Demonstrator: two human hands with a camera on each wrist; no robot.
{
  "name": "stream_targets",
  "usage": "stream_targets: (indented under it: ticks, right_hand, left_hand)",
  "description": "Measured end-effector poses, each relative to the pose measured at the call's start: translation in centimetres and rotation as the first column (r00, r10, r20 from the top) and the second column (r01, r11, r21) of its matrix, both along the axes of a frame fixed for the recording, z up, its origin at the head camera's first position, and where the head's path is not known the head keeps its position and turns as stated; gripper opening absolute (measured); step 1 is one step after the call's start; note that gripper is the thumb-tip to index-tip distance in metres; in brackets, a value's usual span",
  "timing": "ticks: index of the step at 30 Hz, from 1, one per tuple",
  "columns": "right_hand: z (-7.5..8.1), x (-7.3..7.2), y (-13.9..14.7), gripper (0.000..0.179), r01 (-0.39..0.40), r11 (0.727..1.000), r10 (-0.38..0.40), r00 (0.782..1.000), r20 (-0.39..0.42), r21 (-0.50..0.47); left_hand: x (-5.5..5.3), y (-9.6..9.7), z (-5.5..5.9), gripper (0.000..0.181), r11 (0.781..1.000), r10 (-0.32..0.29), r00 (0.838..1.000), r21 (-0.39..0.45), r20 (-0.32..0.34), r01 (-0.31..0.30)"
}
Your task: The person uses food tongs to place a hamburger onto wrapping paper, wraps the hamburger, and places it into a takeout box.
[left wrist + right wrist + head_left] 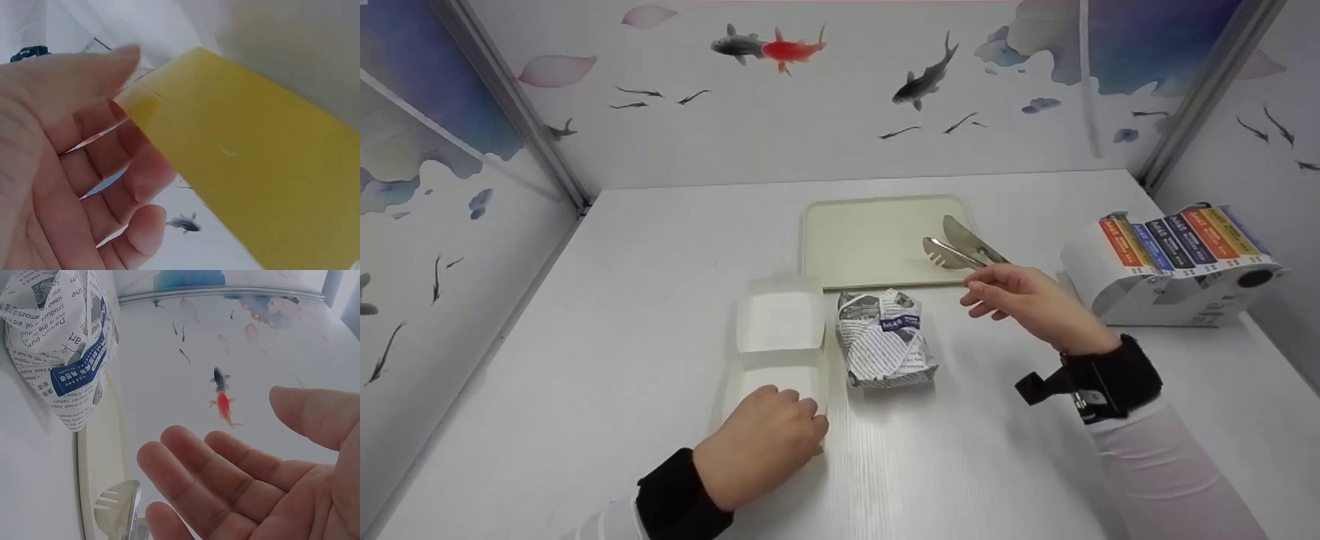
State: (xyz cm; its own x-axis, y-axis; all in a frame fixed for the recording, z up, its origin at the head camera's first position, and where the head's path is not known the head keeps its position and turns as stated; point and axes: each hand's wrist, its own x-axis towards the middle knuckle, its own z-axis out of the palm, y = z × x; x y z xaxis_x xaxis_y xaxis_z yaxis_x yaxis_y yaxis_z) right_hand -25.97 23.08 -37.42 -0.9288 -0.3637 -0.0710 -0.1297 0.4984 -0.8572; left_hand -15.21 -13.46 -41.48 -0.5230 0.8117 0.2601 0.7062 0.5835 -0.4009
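Note:
Over the near end of an opened clamshell takeaway box point(781, 322), white inside, my left hand point(765, 442) has its fingers curled at the rim. From the left wrist view, the thumb and index finger meet a corner of the box's yellow outer wall point(242, 152). The fingertip contact is partly hidden. To the right of the box lies a parcel wrapped in newsprint paper point(889, 341), with a blue label. My right hand point(1020, 300) hovers with loosely bent fingers and holds nothing. Just beyond its fingers are metal serving tongs point(952, 251), one jaw slotted.
A cream tray point(855, 240) lies behind the parcel, with the tongs over its right side. A white rack of small colourful boxes point(1185, 255) stands at the right. Printed panels point(840, 127) wall in the table at the back and both sides.

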Motion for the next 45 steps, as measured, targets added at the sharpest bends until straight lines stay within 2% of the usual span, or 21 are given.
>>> stream_targets:
  ticks: [2, 4, 6, 8, 10, 12, 16, 17, 19, 22, 24, 27, 31, 36, 39, 45]
  right_hand:
    - [0.0, 0.0, 0.0, 0.04, -0.002, 1.0, 0.002, 1.0, -0.001, 0.009]
    - [-0.1, 0.1, 0.0, 0.041, -0.005, 1.0, 0.005, 1.0, 0.0, 0.013]
    - [-0.2, 0.0, 0.0, 0.042, -0.007, 1.0, 0.007, 1.0, 0.004, 0.012]
    - [-0.4, 0.0, 0.0, 0.042, -0.012, 1.0, 0.012, 1.0, 0.012, 0.014]
    - [-0.7, -0.1, -0.1, 0.042, -0.02, 1.0, 0.02, 1.0, 0.022, 0.013]
    - [-0.9, -0.1, -0.3, 0.042, -0.022, 1.0, 0.022, 0.999, 0.036, 0.018]
    - [-1.5, -0.2, -1.0, 0.044, -0.021, 0.999, 0.019, 0.998, 0.057, 0.028]
    - [-1.7, -0.3, -1.2, 0.045, -0.023, 0.999, 0.021, 0.998, 0.061, 0.032]
    - [-2.1, -0.4, -1.7, 0.045, -0.036, 0.998, 0.033, 0.997, 0.063, 0.042]
    - [-2.7, -0.4, -2.4, 0.045, -0.061, 0.996, 0.056, 0.995, 0.079, 0.07]
    - [-3.2, -0.5, -2.8, 0.045, -0.076, 0.993, 0.067, 0.994, 0.091, 0.09]
    - [-3.8, -0.6, -3.3, 0.046, -0.091, 0.99, 0.079, 0.99, 0.115, 0.103]
    - [-4.7, -0.7, -3.9, 0.048, -0.101, 0.992, 0.088, 0.983, 0.161, 0.076]
    - [-5.5, -0.8, -4.5, 0.048, -0.11, 0.993, 0.1, 0.975, 0.198, 0.039]
    - [-5.8, -0.8, -4.7, 0.046, -0.108, 0.994, 0.1, 0.976, 0.195, 0.034]
    - [-6.4, -1.2, -4.6, 0.044, -0.068, 0.998, 0.068, 0.973, 0.219, -0.009]
  left_hand:
    - [-0.3, 0.1, 0.6, 0.038, 1.0, -0.007, 1.0, 0.009, -0.016, 0.008]
    - [-0.7, 0.3, 1.4, 0.04, 0.999, -0.005, 1.0, 0.052, 0.028, 0.004]
    - [-1.5, 0.6, 2.1, 0.037, 0.994, 0.009, 0.993, 0.11, 0.122, -0.023]
    - [-2.5, 1.0, 2.8, 0.032, 0.982, 0.041, 0.967, 0.169, 0.25, -0.086]
    - [-3.8, 1.6, 3.3, 0.026, 0.963, 0.086, 0.924, 0.206, 0.372, -0.173]
    - [-5.1, 2.2, 3.6, 0.025, 0.941, 0.141, 0.872, 0.21, 0.469, -0.265]
    - [-7.2, 3.4, 3.9, 0.032, 0.899, 0.199, 0.752, 0.189, 0.628, -0.395]
    - [-7.5, 3.7, 3.8, 0.036, 0.892, 0.205, 0.729, 0.181, 0.653, -0.413]
    - [-8.0, 4.3, 3.7, 0.044, 0.89, 0.213, 0.703, 0.162, 0.679, -0.426]
    - [-8.5, 5.1, 3.5, 0.058, 0.897, 0.238, 0.697, 0.123, 0.676, -0.425]
    - [-8.7, 5.7, 3.3, 0.058, 0.897, 0.261, 0.695, 0.099, 0.67, -0.431]
    - [-9.1, 6.5, 3.1, 0.057, 0.889, 0.301, 0.681, 0.063, 0.667, -0.454]
    - [-9.5, 7.1, 2.9, 0.061, 0.88, 0.346, 0.661, 0.013, 0.666, -0.474]
    - [-9.5, 7.6, 2.7, 0.064, 0.875, 0.361, 0.645, -0.006, 0.673, -0.484]
    - [-9.6, 8.0, 2.4, 0.069, 0.873, 0.361, 0.628, -0.013, 0.689, -0.487]
    - [-9.6, 8.8, 1.9, 0.08, 0.866, 0.323, 0.57, 0.007, 0.755, -0.501]
